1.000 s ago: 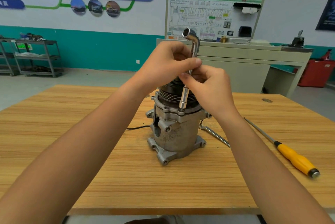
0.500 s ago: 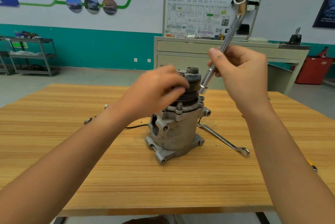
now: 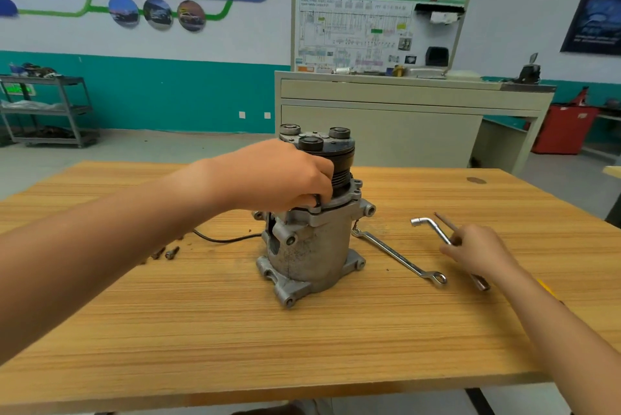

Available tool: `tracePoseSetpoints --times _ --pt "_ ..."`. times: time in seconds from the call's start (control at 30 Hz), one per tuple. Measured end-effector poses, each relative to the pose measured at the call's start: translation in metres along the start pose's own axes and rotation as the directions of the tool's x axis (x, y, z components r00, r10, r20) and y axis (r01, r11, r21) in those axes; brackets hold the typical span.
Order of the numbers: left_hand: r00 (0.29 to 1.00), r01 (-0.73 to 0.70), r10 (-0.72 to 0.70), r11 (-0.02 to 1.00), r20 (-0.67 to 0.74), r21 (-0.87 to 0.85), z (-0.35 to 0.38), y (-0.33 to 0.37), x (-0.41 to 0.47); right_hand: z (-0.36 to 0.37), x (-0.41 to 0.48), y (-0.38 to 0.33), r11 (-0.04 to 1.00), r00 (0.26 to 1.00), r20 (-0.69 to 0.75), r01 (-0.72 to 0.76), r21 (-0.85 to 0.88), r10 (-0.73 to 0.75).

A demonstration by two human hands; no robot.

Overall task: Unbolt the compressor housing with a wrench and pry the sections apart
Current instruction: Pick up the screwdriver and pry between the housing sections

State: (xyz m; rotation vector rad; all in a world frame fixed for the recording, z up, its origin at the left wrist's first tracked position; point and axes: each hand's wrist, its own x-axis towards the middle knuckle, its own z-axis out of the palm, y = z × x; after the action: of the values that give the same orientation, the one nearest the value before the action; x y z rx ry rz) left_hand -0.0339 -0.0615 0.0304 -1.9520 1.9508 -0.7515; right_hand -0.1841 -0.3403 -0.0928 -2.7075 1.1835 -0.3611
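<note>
On the wooden bench (image 3: 201,330), toward its left edge, two loose bolts (image 3: 168,252) lie side by side, and a black cable (image 3: 221,239) runs from near them to the compressor (image 3: 312,246). The compressor stands upright at about the middle of the bench, its black pulley (image 3: 339,162) on top. The left hand (image 3: 279,176) reaches in from the left and curls over the rim where the pulley meets the grey body, fingers bent down and closed on that upper section, hiding its left side. Just right of the compressor, a flat ring wrench (image 3: 398,255) lies at a slant, one end touching the base of the body. Further toward the right edge lies the bent socket wrench (image 3: 433,228); the right hand (image 3: 477,250) rests low on its shaft, palm down with loosely bent fingers, and whether it grips the shaft cannot be told. A thin rod (image 3: 445,221) pokes out beside it.
</note>
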Motion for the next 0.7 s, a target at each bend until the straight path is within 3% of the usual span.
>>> tracePoseSetpoints --times 0.13,0.2,0.27,0.33,0.4,0.43,0.5,0.53,0.63,0.7 --pt "0.999 0.000 -0.001 0.999 0.040 0.034 0.000 0.001 0.002 0.012 0.006 0.009 0.998 0.999 0.016 -0.047 -0.031 0.047" --pt "1.000 -0.017 0.017 1.000 -0.015 0.027 0.002 0.000 -0.001 0.015 0.007 0.011 0.998 0.998 0.007 -0.056 -0.020 0.056" --pt "0.995 -0.034 0.034 0.999 -0.097 0.002 0.003 0.000 -0.004 0.014 0.005 0.010 0.995 0.996 -0.030 -0.078 0.066 0.081" --pt "0.989 -0.050 0.049 0.999 -0.137 -0.007 0.005 0.000 -0.006 0.008 0.001 0.006 0.960 0.991 -0.085 -0.075 0.271 0.101" --pt "0.977 -0.082 0.075 0.996 -0.199 -0.027 0.004 0.000 -0.010 -0.008 -0.008 -0.005 0.811 0.989 -0.103 -0.024 0.585 0.104" --pt "0.967 -0.072 0.052 0.995 -0.250 -0.072 0.000 0.000 -0.013 -0.020 -0.016 -0.015 0.670 0.991 -0.090 0.002 0.743 0.097" --pt "0.916 -0.011 -0.073 0.978 -0.395 -0.207 -0.009 -0.004 -0.015 -0.050 -0.034 -0.040 0.376 0.995 -0.093 0.077 0.923 0.025" --pt "0.865 0.031 -0.174 0.955 -0.470 -0.296 -0.015 -0.007 -0.014 -0.064 -0.044 -0.055 0.283 0.990 -0.136 0.142 0.949 -0.040" --pt "0.724 0.066 -0.475 0.770 -0.500 -0.635 -0.036 -0.012 -0.007 -0.099 -0.067 -0.108 0.161 0.920 -0.314 0.355 0.921 -0.234" --pt "0.725 0.001 -0.558 0.587 -0.404 -0.810 -0.048 -0.010 0.000 -0.109 -0.075 -0.142 0.177 0.864 -0.412 0.472 0.864 -0.289"
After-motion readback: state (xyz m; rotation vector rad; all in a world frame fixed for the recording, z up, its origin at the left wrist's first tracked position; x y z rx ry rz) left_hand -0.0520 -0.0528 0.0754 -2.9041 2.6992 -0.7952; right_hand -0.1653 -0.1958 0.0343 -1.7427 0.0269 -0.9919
